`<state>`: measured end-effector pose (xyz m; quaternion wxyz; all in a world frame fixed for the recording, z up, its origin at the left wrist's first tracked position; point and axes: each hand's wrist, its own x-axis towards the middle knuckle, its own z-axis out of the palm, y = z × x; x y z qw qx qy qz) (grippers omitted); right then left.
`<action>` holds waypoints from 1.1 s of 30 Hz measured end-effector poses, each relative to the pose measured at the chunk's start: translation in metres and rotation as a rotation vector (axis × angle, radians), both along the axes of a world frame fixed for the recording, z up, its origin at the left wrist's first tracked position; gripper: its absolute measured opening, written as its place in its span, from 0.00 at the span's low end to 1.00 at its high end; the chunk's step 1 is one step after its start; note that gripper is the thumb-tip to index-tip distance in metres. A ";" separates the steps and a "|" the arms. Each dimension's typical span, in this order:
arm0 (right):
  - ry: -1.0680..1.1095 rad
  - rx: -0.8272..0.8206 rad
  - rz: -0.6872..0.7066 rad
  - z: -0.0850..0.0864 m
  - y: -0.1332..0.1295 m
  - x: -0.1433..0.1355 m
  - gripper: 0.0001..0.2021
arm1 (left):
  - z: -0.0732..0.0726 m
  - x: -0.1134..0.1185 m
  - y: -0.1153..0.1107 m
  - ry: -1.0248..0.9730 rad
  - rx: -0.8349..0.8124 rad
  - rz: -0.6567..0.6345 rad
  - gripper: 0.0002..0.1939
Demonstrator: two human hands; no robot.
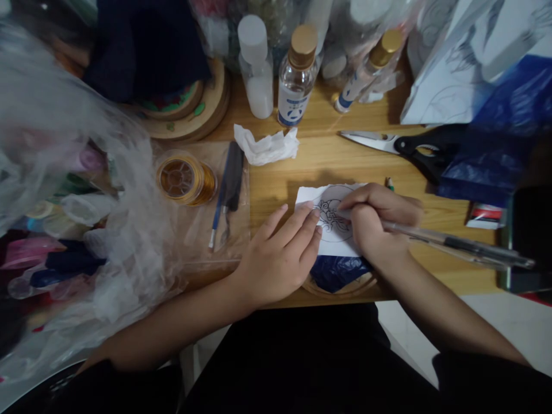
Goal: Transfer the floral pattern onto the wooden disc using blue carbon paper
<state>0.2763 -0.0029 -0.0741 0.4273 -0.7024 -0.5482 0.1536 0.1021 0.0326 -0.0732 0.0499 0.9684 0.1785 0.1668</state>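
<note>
My right hand (378, 221) is closed around a slim clear-barrelled pen (457, 244), its tip at the line drawing on a white sheet of paper (340, 244). The drawing shows a flower-like pattern inside a circle. Flat on the paper's left side lies my left hand (282, 253), fingers spread. Under the paper's lower edge, dark blue plastic (338, 273) shows over a round wooden hoop (366, 286), mostly hidden. Just beyond my right hand is a small green-tipped item (390, 183).
Behind the paper stand bottles, one gold-capped (295, 80), one white-capped (256, 69). Black-handled scissors (401, 144) lie at the right, crumpled tissue (267, 146) in the middle. A spool of golden thread (185, 178) sits left, near a large clear plastic bag (125, 247).
</note>
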 end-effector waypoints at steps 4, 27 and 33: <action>-0.007 -0.014 0.010 -0.001 -0.001 0.001 0.12 | 0.001 0.000 0.000 0.005 -0.012 -0.002 0.09; -0.003 0.001 0.030 -0.004 0.001 0.001 0.10 | 0.000 -0.001 0.000 -0.001 0.003 0.000 0.09; -0.001 -0.023 0.017 -0.004 0.000 0.000 0.11 | 0.000 0.000 0.000 0.009 0.001 -0.001 0.09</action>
